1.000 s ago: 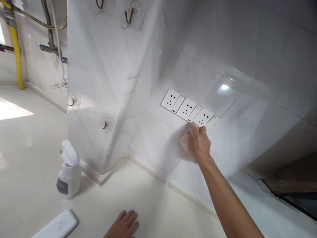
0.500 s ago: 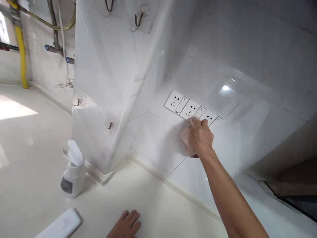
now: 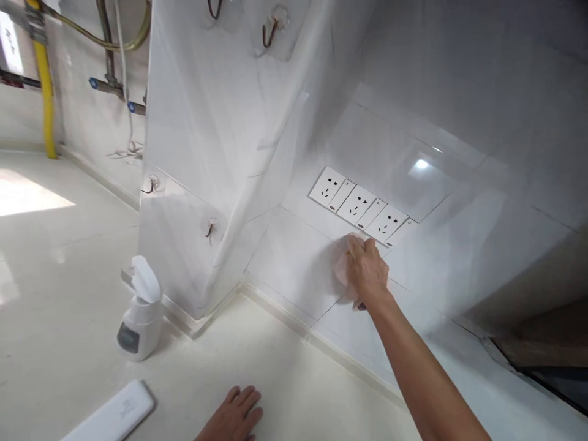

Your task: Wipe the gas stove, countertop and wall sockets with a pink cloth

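Note:
My right hand (image 3: 367, 268) is closed on a pale pinkish cloth (image 3: 341, 269), which it presses against the white marbled wall tiles (image 3: 294, 257). Just above the hand runs a row of white wall sockets (image 3: 361, 205) with switches, fully in sight. Part of the cloth is hidden behind my fingers, and a small dark piece pokes out below them. At the bottom of the view my left hand (image 3: 234, 416) lies flat on the cream countertop (image 3: 275, 373), fingers stretched out and holding nothing.
A white bottle with its lid up (image 3: 142, 318) and a flat white case (image 3: 113, 413) are on the countertop to the left. Hooks (image 3: 271, 33) stick to the projecting wall. A yellow hose (image 3: 46, 98) and pipes (image 3: 108, 86) are at far left; a dark opening (image 3: 551, 361) is at right.
My right hand has moved down with the cloth, from the sockets' lower edge to the tiles below, uncovering the sockets. My left hand stays in place. The view has shifted slightly.

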`<state>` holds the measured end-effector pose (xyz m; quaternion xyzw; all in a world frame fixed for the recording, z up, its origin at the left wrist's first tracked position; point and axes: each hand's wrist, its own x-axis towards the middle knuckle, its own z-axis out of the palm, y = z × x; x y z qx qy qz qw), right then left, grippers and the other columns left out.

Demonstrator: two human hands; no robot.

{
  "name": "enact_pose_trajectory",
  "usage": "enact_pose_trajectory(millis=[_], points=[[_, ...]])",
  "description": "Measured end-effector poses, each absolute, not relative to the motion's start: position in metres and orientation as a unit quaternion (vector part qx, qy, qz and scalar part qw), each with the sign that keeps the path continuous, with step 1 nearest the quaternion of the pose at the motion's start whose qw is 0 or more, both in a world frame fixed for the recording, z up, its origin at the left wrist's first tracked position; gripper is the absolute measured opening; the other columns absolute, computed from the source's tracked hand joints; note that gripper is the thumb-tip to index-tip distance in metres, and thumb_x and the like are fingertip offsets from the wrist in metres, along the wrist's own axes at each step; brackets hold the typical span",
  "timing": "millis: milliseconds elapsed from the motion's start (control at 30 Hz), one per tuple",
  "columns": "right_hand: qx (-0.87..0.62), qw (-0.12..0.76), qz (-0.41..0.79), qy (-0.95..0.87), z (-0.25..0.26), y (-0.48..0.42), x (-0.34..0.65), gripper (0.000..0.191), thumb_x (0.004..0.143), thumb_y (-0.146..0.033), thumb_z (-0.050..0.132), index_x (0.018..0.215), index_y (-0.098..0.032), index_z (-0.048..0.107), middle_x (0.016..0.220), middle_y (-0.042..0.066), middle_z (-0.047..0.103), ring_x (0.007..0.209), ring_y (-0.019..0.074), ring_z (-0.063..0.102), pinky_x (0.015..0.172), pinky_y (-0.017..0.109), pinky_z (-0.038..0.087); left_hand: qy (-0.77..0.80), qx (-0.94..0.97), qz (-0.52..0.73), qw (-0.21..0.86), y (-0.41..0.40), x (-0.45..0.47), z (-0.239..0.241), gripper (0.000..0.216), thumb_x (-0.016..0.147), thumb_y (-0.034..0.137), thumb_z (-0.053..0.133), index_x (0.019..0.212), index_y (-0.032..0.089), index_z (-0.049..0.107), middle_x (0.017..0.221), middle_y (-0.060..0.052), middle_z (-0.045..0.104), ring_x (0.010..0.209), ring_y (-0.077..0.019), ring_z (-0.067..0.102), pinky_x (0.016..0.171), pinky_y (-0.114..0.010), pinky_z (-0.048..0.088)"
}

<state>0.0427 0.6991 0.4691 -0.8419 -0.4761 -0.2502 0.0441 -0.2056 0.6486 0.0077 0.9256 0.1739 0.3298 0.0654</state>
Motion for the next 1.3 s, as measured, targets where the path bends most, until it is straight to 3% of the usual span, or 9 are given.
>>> enact_pose_trajectory(millis=[167,300,400,567,833,1067,1200,1300], points=[[-0.843,0.124,-0.287,-0.437,0.497,0.698,0.047,0.048,0.105,-0.038,0.032,0.151,-0.036,0.043,0.125,0.01,0.054,0.099,0.0233,0.058,0.07,0.03,0.039,0.187,0.925,0.326,0.063,0.646,-0.205,0.005,0.042,0.091,0.021,0.064,0.133,0.026,0.061,0.145,-0.009,0.066,0.138,-0.0296,0.057,0.125,-0.051,0.034],[-0.837,0.084,-0.331,-0.427,0.496,0.714,0.047,0.053,0.105,-0.033,0.033,0.157,-0.027,0.039,0.126,0.015,0.054,0.109,0.0279,0.057,0.075,0.034,0.042,0.175,0.927,0.324,0.068,0.647,-0.207,0.006,0.04,0.095,0.026,0.064,0.134,0.026,0.061,0.145,-0.01,0.066,0.139,-0.0297,0.057,0.124,-0.051,0.037],[-0.832,0.05,-0.329,-0.443,0.483,0.714,0.047,0.053,0.106,-0.029,0.027,0.157,-0.024,0.043,0.125,0.017,0.055,0.109,0.028,0.057,0.077,0.035,0.043,0.169,0.926,0.33,0.074,0.648,-0.207,0.007,0.04,0.096,0.028,0.065,0.136,0.025,0.061,0.144,-0.012,0.066,0.139,-0.0301,0.057,0.124,-0.051,0.038],[-0.832,0.077,-0.308,-0.455,0.497,0.702,0.051,0.044,0.104,-0.034,0.035,0.144,-0.033,0.054,0.123,0.012,0.054,0.098,0.0238,0.056,0.068,0.03,0.038,0.168,0.923,0.338,0.076,0.648,-0.206,0.007,0.037,0.096,0.028,0.065,0.132,0.026,0.062,0.141,-0.011,0.067,0.136,-0.0291,0.059,0.124,-0.05,0.038],[-0.828,0.025,-0.324,-0.457,0.486,0.705,0.05,0.047,0.107,-0.028,0.034,0.149,-0.025,0.053,0.122,0.015,0.056,0.103,0.0252,0.057,0.074,0.033,0.038,0.174,0.923,0.34,0.053,0.647,-0.205,0.003,0.039,0.095,0.023,0.062,0.134,0.026,0.062,0.142,-0.01,0.067,0.137,-0.0284,0.057,0.124,-0.05,0.037],[-0.826,0.093,-0.336,-0.442,0.506,0.705,0.052,0.046,0.106,-0.034,0.033,0.149,-0.031,0.049,0.127,0.013,0.054,0.106,0.0262,0.056,0.068,0.032,0.032,0.178,0.921,0.342,0.052,0.647,-0.204,0.004,0.043,0.091,0.024,0.066,0.134,0.026,0.06,0.141,-0.011,0.068,0.134,-0.0292,0.061,0.124,-0.049,0.037],[-0.826,0.062,-0.323,-0.457,0.491,0.711,0.049,0.049,0.106,-0.03,0.032,0.151,-0.025,0.05,0.124,0.016,0.055,0.105,0.0265,0.056,0.071,0.033,0.036,0.162,0.916,0.363,0.048,0.648,-0.207,0.008,0.043,0.094,0.028,0.067,0.136,0.025,0.059,0.14,-0.012,0.068,0.135,-0.0286,0.061,0.125,-0.049,0.036],[-0.825,0.074,-0.297,-0.475,0.487,0.706,0.044,0.047,0.105,-0.03,0.032,0.148,-0.029,0.052,0.122,0.013,0.055,0.1,0.024,0.056,0.07,0.032,0.038,0.161,0.918,0.358,0.05,0.649,-0.209,0.011,0.041,0.095,0.026,0.067,0.135,0.025,0.06,0.141,-0.011,0.068,0.135,-0.0284,0.06,0.125,-0.049,0.036]])
